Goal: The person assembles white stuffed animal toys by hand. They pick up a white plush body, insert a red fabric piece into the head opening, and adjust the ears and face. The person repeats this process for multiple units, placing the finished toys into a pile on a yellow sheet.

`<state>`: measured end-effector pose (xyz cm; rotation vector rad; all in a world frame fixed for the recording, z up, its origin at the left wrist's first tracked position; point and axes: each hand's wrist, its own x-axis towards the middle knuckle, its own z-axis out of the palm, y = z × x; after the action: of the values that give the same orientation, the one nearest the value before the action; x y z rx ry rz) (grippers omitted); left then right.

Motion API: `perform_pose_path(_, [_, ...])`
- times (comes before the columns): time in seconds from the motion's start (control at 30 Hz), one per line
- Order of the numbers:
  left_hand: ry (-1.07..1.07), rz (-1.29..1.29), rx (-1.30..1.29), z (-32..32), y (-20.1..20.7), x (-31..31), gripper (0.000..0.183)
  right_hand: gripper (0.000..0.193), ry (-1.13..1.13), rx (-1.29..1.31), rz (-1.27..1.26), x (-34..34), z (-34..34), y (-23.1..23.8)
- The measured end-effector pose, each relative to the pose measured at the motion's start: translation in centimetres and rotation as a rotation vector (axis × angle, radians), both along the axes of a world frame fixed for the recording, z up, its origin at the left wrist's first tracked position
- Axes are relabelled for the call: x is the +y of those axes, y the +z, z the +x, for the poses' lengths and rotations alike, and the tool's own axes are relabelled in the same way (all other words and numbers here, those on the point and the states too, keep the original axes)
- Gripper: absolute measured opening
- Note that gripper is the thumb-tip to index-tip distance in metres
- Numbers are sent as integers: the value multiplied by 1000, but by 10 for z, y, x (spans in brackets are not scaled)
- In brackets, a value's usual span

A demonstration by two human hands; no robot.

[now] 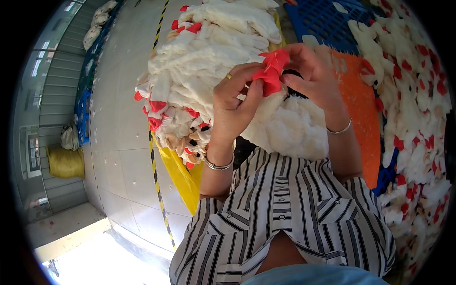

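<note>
Left fingers (255, 95) and right fingers (295, 83) pinch red cloth (272, 76) closely, some hidden; floor (118, 109) stretches left of the pile (190, 66).

**Both hands on red fabric piece**

Clock read from the red fabric piece (272, 76). Left hand (238, 97) at 8, ring and bangle on, thumb and fingers pinching its lower left. Right hand (311, 73) at 3, bangle on, fingers at its right edge. White fluffy plush (289, 128) at 6, just below; can't tell if joined to the red. White plush pile with red bits (199, 61) at 9. Blue slotted pallet (325, 23) between 1 and 2. Orange panel (361, 126) at 4, bigger plush heap (413, 137) beyond. Yellow sheet (183, 173) between 7 and 8.
</note>
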<state>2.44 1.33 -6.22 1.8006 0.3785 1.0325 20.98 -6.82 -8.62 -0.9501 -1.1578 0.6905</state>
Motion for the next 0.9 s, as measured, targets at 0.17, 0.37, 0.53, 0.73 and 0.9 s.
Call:
perform_pose_path(0.17, [227, -156, -60, -16, 13, 7, 14, 44, 79, -252, 61, -7, 40, -11])
perform_pose_path(0.37, [-38, -80, -13, -11, -7, 3, 15, 22, -182, -699, 0, -9, -14, 54])
perform_pose_path(0.53, [-7, 59, 370, -35, -35, 8, 36, 12, -325, -847, -212, -21, 22, 40])
perform_pose_path(0.73, [49, -419, 1005, -162, -140, 70, 39, 10, -373, -555, -267, -36, 72, 14])
perform_pose_path(0.9, [201, -455, 450, -155, -67, 69, 20, 21, -450, -347, -21, -34, 83, 3])
